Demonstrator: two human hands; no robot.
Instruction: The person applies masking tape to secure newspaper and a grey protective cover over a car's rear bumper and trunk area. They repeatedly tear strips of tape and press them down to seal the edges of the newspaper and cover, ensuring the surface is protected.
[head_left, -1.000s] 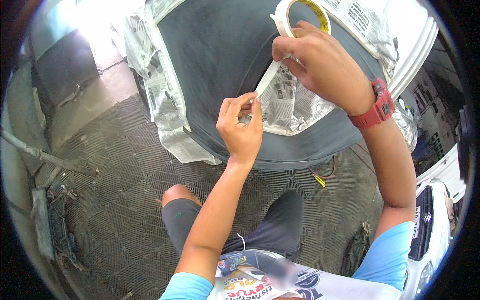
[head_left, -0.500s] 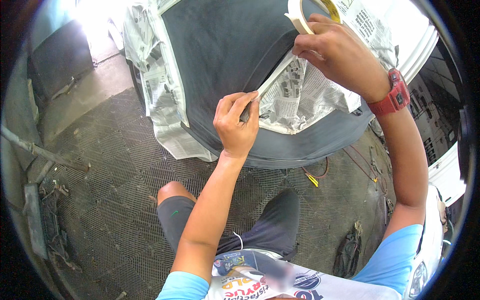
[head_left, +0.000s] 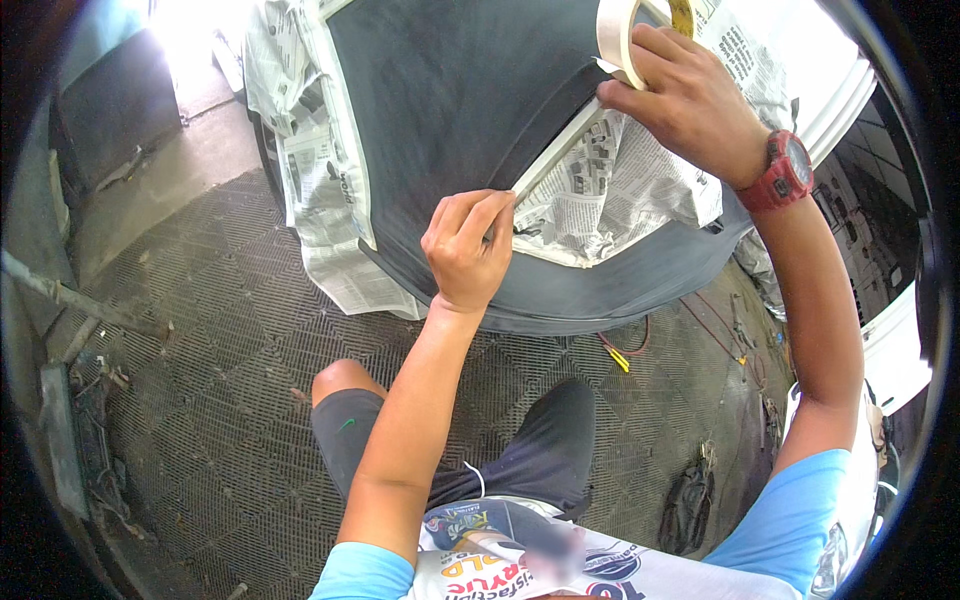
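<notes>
My left hand [head_left: 468,250] is closed, its fingertips pinched at the lower end of a pale strip of masking tape [head_left: 556,152]. The strip runs up and to the right along the border between a dark grey car body panel [head_left: 440,90] and a crumpled newspaper sheet [head_left: 650,185]. At the strip's upper end, my right hand [head_left: 690,105] grips a roll of masking tape [head_left: 611,35], fingers curled into its ring. The right thumb lies close to the panel's edge.
More newspaper [head_left: 320,170] is taped along the panel's left side. A ridged dark mat [head_left: 230,300] covers the floor. Yellow-tipped cables [head_left: 620,360] and a black bundle [head_left: 690,500] lie at the right. A white vehicle [head_left: 835,545] stands at the lower right.
My right hand and the tape roll have shifted slightly right, and the roll has tilted. My left hand has moved a little left, its fingertips still at the strip's lower end.
</notes>
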